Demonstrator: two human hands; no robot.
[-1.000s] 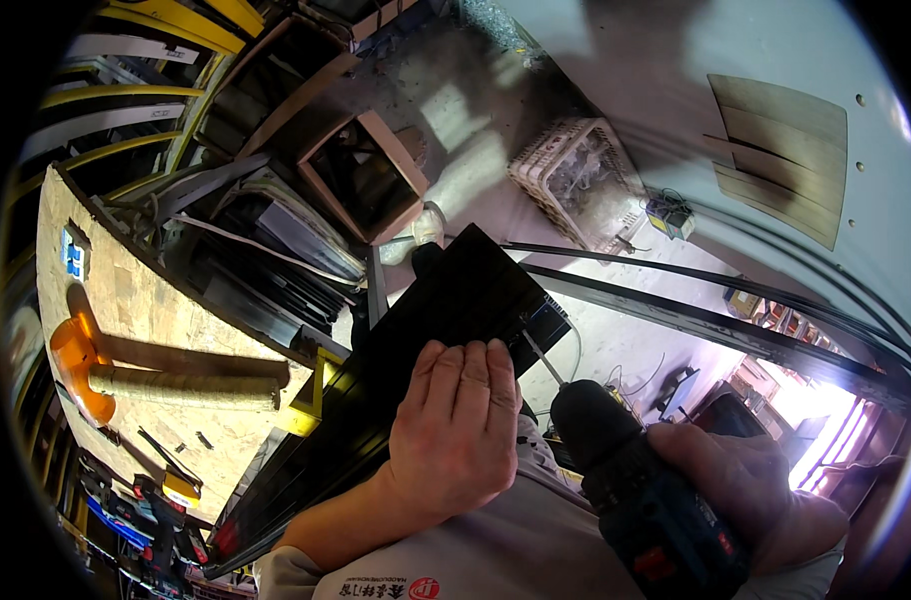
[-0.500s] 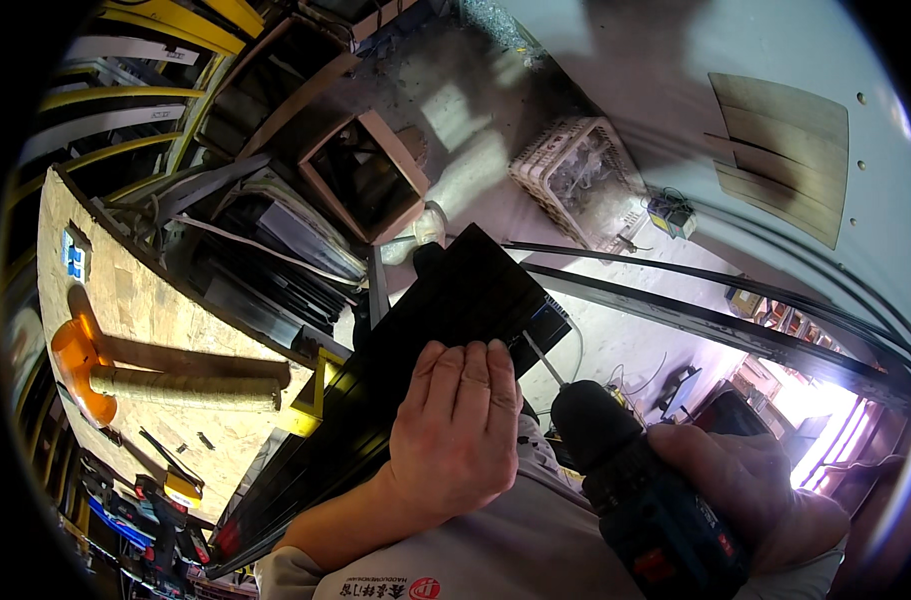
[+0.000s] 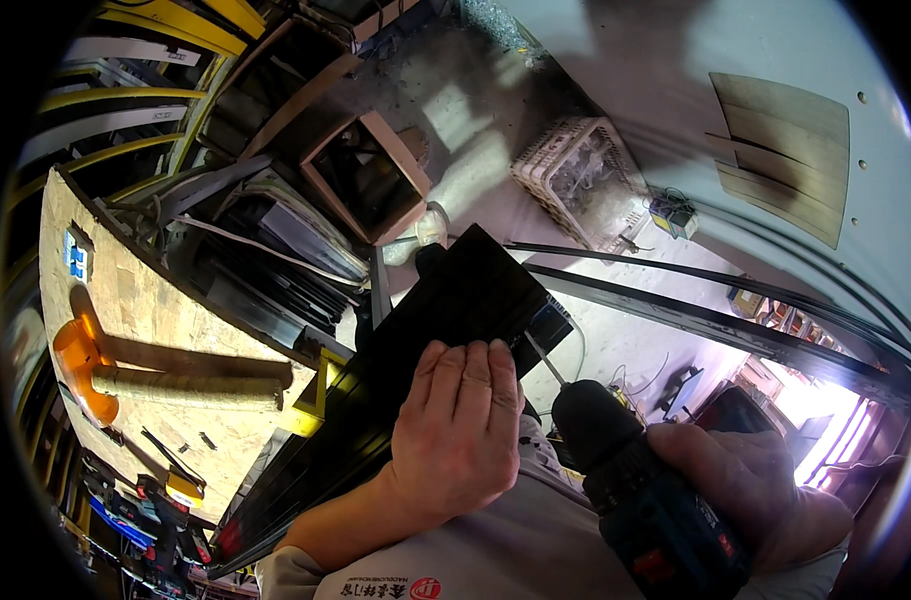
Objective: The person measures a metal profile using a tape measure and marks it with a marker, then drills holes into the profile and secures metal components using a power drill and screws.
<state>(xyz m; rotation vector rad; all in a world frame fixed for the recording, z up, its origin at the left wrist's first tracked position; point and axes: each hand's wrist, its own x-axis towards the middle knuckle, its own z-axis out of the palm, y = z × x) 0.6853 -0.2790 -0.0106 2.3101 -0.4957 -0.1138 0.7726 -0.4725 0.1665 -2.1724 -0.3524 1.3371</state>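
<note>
Here's the long black profile [image 3: 482, 285], the biggest piece in play, running diagonally from the lower left up to its squared end in the middle of your view, right of the wood-chip benchtop [image 3: 165, 330]. You've got the power drill [image 3: 665, 525] angled up at that end, so the drill is in place and the piece is braced; by the look of it, the drilling itself is the part in hand, and I see no finished hole to call it done. Your right hand [image 3: 740, 480] is wrapped around the drill, thumb along its body, while your left hand [image 3: 455, 430] lies palm down across the profile, fingers straight and pressed side by side; whether it pinches the piece, I can't tell, since its thumb is out of sight. And down to the slim drill bit [image 3: 546, 359], its tip seeming to meet the profile's near edge, close to your fingertips. As for what's hidden: the profile's far length runs into shadow behind your forearm, your right fingers and the trigger are masked, and dark on dark, how deep the tip sits, or whether it's spinning, can't be made out.
</note>
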